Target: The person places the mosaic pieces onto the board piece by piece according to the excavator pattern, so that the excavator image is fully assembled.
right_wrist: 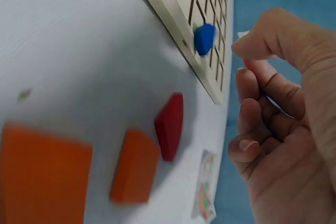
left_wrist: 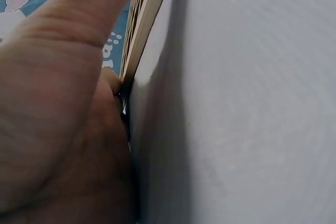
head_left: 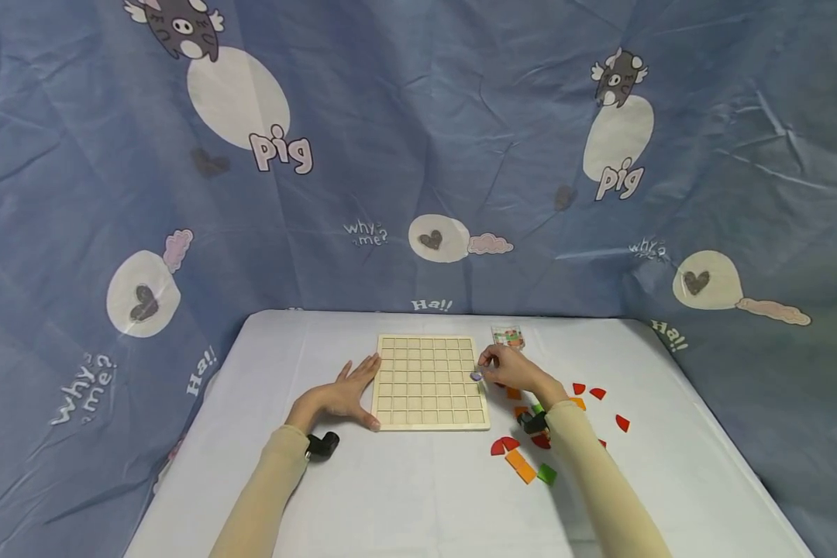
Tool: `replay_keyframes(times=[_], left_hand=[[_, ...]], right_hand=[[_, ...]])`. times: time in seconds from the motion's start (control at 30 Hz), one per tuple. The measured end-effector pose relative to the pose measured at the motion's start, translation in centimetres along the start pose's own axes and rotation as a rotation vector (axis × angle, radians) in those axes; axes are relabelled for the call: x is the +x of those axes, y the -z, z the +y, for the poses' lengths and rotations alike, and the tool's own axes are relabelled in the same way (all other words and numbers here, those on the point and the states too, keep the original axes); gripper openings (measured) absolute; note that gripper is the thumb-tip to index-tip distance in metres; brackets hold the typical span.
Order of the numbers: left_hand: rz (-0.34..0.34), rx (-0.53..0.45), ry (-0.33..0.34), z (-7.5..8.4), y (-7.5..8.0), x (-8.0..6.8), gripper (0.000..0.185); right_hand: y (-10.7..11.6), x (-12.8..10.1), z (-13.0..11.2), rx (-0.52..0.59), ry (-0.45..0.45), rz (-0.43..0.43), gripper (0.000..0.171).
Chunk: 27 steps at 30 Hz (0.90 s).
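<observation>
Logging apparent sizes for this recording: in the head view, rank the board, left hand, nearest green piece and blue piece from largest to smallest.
Board
Left hand
Nearest green piece
Blue piece
This is by look only; the green piece lies nearer the camera than the blue.

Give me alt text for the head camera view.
A person's left fingers touch a gridded board's left edge, while the right fingers curl beside a small blue piece at its right edge. Red, orange and green pieces lie to the right on a white table.
</observation>
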<state>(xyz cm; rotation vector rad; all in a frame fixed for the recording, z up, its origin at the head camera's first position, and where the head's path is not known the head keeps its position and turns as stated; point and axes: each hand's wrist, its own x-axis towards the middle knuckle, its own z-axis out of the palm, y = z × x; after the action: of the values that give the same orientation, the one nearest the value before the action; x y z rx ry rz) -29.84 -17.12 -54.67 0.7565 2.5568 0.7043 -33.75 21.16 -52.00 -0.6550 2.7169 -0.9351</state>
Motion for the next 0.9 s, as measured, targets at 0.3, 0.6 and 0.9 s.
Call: replay_keyframes(times=[0.3,0.6,0.9], left_hand=[[-0.005,0.017,0.001,-0.4,-0.1,0.3,0.136],[-0.002,0.039,-0.006,-0.9,-0.3,0.3,0.136],[-0.001,0.024,-0.014,-0.6,-0.2,0.2,0.136]], right_hand=[[-0.5,0.9,0.1,0.015,-0.055,0.001,0.018],[-1.7,1.4,0.5,0.014,-0.024,0.003,0.023],[-2.2,1.7,0.3,0.001,-0.058,0.007,0.015]])
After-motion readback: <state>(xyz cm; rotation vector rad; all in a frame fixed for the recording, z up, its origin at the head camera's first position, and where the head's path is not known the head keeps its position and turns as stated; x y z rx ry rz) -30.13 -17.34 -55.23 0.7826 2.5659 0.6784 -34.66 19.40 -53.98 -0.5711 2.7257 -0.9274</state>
